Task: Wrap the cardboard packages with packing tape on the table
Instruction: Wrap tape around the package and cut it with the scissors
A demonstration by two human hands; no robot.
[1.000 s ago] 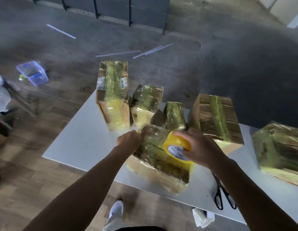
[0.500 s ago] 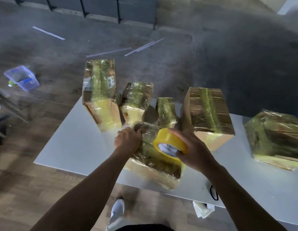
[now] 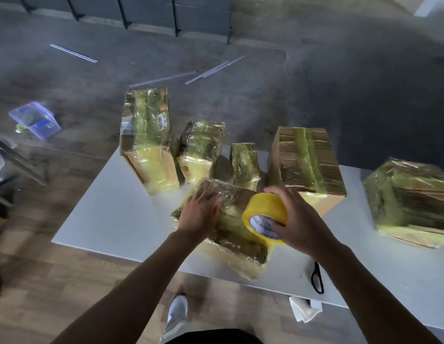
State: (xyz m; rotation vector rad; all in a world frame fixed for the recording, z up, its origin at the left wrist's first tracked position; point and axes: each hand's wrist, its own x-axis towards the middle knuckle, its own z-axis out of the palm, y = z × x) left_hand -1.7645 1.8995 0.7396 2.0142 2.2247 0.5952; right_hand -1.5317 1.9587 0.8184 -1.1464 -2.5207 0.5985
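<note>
L hand (image 3: 200, 211) lies flat, fingers straight & close together, pressing on top of the near pkg (image 3: 237, 247). R hand (image 3: 298, 219) is clamped on the yellow tape roll (image 3: 264, 214), fingers over its far rim, thumb on the near side. The roll stands on edge on the pkg's right part, w/ the printed core facing near.

The near pkg is cardboard, already shiny w/ tape. It lies skewed on the white table (image 3: 112, 219), near corner reaching the table's near edge.

Beyond the hands is a row of 4 taped pkgs: tall box (image 3: 147, 137) at left, mid box (image 3: 201, 147) just beside it, small box (image 3: 244, 162), then wide box (image 3: 305, 160) just behind the R hand. One more taped pkg (image 3: 409, 199) sits well apart at the table's right end.

Black scissors (image 3: 317, 278) lie on the table by the near edge, partly hidden by the R forearm.

On the floor: clear plastic tub (image 3: 35, 119) at left, thin pale strips (image 3: 164, 79) beyond the table, white shoe (image 3: 177, 311) nearest.
</note>
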